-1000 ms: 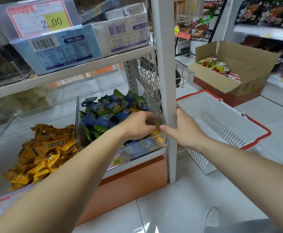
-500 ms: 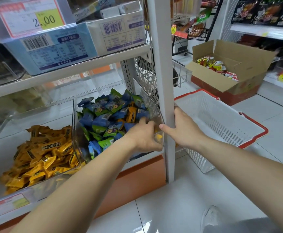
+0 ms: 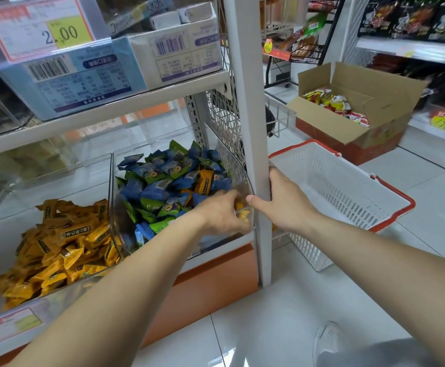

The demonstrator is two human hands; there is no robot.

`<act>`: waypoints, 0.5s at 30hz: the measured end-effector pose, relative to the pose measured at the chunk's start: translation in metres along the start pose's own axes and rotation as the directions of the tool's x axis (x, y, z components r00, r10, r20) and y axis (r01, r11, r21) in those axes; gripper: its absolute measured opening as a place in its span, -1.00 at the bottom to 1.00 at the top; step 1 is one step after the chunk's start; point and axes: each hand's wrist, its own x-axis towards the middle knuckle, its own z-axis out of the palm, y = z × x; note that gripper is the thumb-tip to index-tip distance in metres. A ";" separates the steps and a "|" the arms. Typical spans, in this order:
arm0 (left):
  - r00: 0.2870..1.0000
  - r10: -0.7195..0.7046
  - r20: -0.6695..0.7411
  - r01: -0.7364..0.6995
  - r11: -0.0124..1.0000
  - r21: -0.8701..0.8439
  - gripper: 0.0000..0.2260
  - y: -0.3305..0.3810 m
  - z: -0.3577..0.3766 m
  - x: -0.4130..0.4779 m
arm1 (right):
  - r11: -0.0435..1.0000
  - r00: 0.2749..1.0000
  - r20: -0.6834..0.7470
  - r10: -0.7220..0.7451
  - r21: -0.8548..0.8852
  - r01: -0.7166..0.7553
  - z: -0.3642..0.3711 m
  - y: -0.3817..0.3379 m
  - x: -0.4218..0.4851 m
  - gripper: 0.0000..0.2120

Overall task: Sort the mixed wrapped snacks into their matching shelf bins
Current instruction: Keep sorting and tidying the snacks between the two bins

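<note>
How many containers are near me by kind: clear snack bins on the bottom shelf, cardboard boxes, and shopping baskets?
Clear snack bins on the bottom shelf: 2, the yellow-wrapper bin and the blue-and-green bin
Cardboard box, open on the floor: 1
Shopping basket, white with red rim: 1
Total: 4

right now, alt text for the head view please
Left hand reaches into a bin of blue and green snacks, gripping a yellow snack at its front corner. Right hand holds the white post. The next bin holds yellow packs; a basket sits on the floor.
</note>
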 end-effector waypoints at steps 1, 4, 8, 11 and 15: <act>1.000 -0.006 0.005 0.006 1.000 -0.015 -0.32 0.000 0.000 0.000 | 1.000 1.000 -0.008 -0.002 -0.003 0.002 0.001 0.000 0.000 -0.45; 0.999 -0.016 0.033 0.017 0.999 -0.049 -0.43 -0.001 0.001 0.001 | 1.000 1.000 -0.007 -0.006 0.016 0.007 0.002 -0.001 0.000 -0.44; 0.989 -0.038 0.143 0.042 0.999 -0.030 -0.33 -0.001 -0.007 0.005 | 0.999 1.000 0.004 -0.011 0.033 0.011 0.002 0.002 0.002 -0.44; 0.964 -0.068 0.257 0.055 0.997 0.056 -0.19 0.005 -0.011 0.010 | 0.999 1.000 0.009 -0.013 0.036 0.013 0.002 0.003 0.003 -0.44; 0.946 -0.068 0.318 0.053 0.997 0.055 -0.18 0.008 -0.016 0.014 | 0.999 1.000 0.018 -0.020 0.043 0.019 0.002 0.002 0.004 -0.40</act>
